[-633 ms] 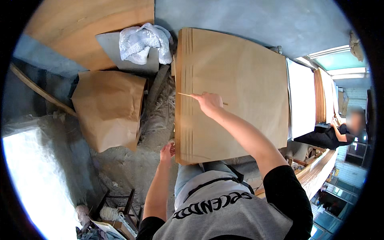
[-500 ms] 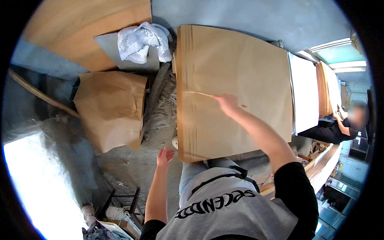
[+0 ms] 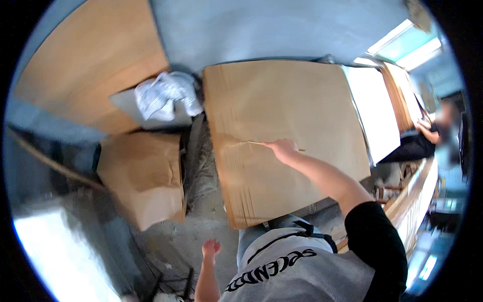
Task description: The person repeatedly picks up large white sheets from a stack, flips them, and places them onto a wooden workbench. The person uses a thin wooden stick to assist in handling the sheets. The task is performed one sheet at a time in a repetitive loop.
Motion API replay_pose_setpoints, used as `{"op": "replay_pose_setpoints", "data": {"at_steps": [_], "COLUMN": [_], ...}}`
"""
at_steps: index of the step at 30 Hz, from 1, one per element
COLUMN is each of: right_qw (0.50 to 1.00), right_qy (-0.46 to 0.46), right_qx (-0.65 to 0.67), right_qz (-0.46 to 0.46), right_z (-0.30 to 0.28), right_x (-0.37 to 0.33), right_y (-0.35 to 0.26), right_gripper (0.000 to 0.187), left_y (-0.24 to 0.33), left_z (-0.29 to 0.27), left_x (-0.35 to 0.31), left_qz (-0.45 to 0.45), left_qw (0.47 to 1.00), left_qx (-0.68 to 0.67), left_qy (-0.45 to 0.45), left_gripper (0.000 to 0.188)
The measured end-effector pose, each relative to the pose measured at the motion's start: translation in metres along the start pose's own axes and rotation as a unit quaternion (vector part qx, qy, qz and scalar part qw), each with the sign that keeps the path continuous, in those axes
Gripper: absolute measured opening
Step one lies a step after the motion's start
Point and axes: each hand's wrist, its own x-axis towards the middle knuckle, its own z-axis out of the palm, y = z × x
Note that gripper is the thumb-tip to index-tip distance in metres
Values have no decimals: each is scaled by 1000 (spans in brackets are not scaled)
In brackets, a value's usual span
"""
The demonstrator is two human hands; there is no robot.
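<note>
On the stack of large brown paper sheets [image 3: 287,126], the right hand [image 3: 282,149] lay near the middle, its fingers drawn together and pinching a thin pale stick [image 3: 259,143] that pointed left across the top sheet. Down by the person's side, the left hand [image 3: 210,248] hung free over the dusty grey floor [image 3: 201,211], fingers loosely curled and touching nothing. Left of the stack stood a crumpled brown paper bag [image 3: 143,176], with a bundle of white cloth [image 3: 166,93] behind it. Another person sat at the far right.
</note>
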Motion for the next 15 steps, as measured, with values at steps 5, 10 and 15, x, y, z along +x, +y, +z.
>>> {"op": "replay_pose_setpoints", "data": {"at_steps": [5,10,15], "right_qw": [988,994,995], "right_qy": [-25,36,-1], "right_qx": [107,58,91], "right_qz": [109,-90,32], "right_z": [0,1,21], "right_x": [30,41,5], "right_y": [-28,-90,-8], "right_gripper": [22,18,25], "left_y": [-23,13,-25], "left_z": [-27,3,-37], "left_x": [9,-1,14], "left_qz": [-68,7,-56], "left_qw": [995,996,996], "left_qx": [52,88,56], "left_qy": [59,-12,32], "left_gripper": [13,18,19]}}
